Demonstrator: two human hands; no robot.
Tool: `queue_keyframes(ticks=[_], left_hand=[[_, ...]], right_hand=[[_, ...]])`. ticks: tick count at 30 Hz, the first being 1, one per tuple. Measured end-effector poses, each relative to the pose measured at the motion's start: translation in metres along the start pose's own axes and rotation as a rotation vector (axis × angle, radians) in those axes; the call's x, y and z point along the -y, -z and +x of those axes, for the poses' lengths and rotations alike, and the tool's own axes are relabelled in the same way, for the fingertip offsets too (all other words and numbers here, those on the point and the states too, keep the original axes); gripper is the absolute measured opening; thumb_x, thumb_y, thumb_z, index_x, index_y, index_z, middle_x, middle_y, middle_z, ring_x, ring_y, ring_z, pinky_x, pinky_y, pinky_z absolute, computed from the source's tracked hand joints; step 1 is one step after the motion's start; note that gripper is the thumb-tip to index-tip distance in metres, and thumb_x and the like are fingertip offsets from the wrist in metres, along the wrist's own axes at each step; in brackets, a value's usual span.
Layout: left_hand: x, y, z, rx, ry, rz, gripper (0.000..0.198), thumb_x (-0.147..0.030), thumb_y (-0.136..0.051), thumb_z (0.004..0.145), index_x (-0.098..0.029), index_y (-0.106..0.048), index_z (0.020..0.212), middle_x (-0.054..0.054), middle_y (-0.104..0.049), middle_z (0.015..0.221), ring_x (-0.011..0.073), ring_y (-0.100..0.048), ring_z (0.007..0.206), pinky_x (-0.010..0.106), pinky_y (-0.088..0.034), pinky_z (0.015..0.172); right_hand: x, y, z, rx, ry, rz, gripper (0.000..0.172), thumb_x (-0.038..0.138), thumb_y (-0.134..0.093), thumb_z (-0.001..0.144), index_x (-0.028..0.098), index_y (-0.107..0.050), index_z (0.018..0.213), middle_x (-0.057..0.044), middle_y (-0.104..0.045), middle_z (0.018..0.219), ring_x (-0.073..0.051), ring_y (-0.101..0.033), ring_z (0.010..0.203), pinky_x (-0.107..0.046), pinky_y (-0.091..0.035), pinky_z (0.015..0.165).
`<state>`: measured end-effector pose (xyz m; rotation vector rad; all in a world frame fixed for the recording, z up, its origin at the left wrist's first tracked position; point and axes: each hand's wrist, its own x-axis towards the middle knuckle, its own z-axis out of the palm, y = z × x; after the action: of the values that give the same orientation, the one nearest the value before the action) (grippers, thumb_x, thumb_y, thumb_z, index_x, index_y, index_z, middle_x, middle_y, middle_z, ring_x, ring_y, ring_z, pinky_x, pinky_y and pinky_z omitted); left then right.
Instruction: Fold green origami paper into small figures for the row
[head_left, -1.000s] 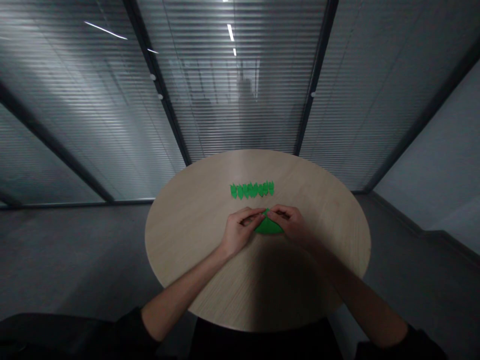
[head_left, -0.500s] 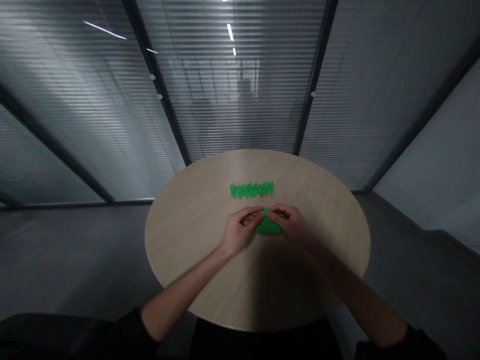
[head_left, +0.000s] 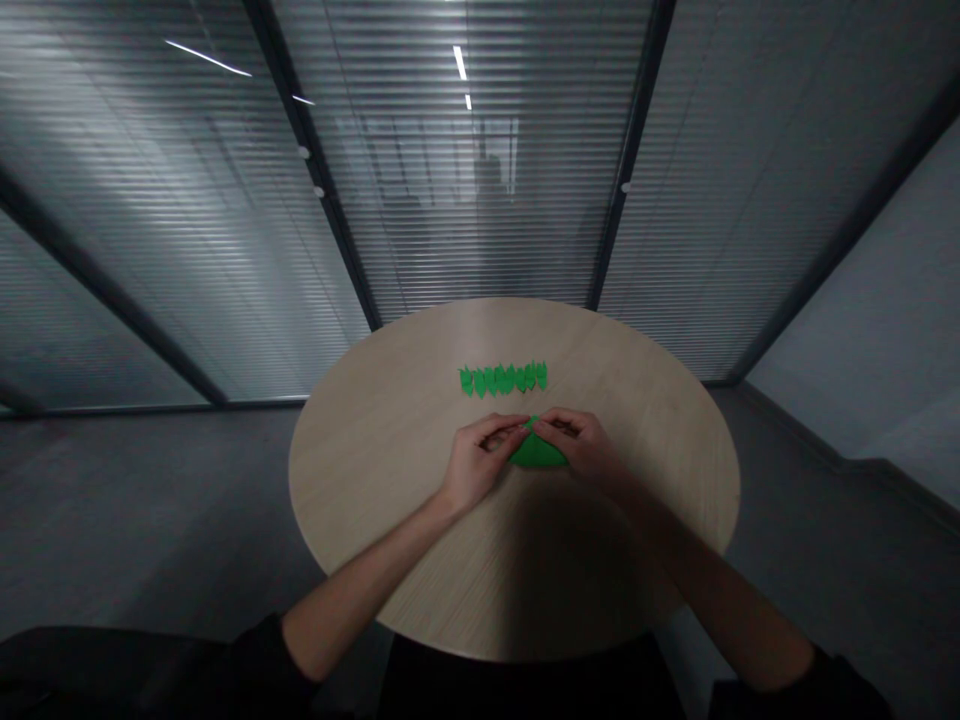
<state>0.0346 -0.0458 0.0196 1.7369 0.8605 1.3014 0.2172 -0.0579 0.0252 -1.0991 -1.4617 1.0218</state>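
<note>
A green sheet of paper (head_left: 535,454), folded into a flat pointed shape, lies on the round wooden table (head_left: 390,470). My left hand (head_left: 477,464) pinches its left edge near the top point. My right hand (head_left: 579,444) pinches the same point from the right. The fingertips of both hands meet over the paper's tip. Part of the paper is hidden under my fingers. Just beyond my hands lies a row of several small folded green paper pieces (head_left: 502,378), side by side.
The table stands before a glass wall with blinds (head_left: 480,170) and dark frames. Grey floor (head_left: 135,520) surrounds the table. Its near edge is close to my body.
</note>
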Motion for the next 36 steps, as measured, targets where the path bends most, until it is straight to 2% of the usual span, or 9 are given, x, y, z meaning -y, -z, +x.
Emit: queue_keyframes(ticks=[18,30,36], left_hand=[[0.0001,0.0004,0.0002,0.008,-0.007,-0.002,0.02,-0.028,-0.073,0.086,-0.017,-0.078,0.101,0.009,-0.077,0.096,0.0183,-0.07,0.083,0.03,-0.055,0.075],[0.0003,0.0009,0.0002,0.004,-0.019,0.016,0.019,-0.029,-0.072,0.087,-0.018,-0.079,0.101,0.008,-0.077,0.093,0.0171,-0.068,0.08,0.029,-0.052,0.071],[-0.0016,0.0001,-0.0003,0.014,0.007,-0.001,0.02,-0.029,-0.072,0.086,-0.017,-0.079,0.1,0.009,-0.077,0.092,0.0173,-0.068,0.079,0.029,-0.052,0.07]], right_hand=[[-0.0018,-0.0013,0.0012,-0.01,-0.007,0.016,0.026,0.044,-0.069,0.08,0.019,-0.07,0.075,-0.002,-0.066,0.071,-0.016,-0.059,0.066,-0.029,-0.046,0.062],[0.0008,-0.0015,0.0008,-0.009,-0.008,-0.02,0.026,0.045,-0.067,0.079,0.019,-0.068,0.073,-0.001,-0.063,0.068,-0.015,-0.057,0.063,-0.028,-0.044,0.06],[0.0029,-0.0021,0.0003,-0.003,0.0,-0.024,0.024,0.043,-0.066,0.079,0.019,-0.069,0.078,-0.002,-0.066,0.074,-0.016,-0.06,0.068,-0.028,-0.047,0.063]])
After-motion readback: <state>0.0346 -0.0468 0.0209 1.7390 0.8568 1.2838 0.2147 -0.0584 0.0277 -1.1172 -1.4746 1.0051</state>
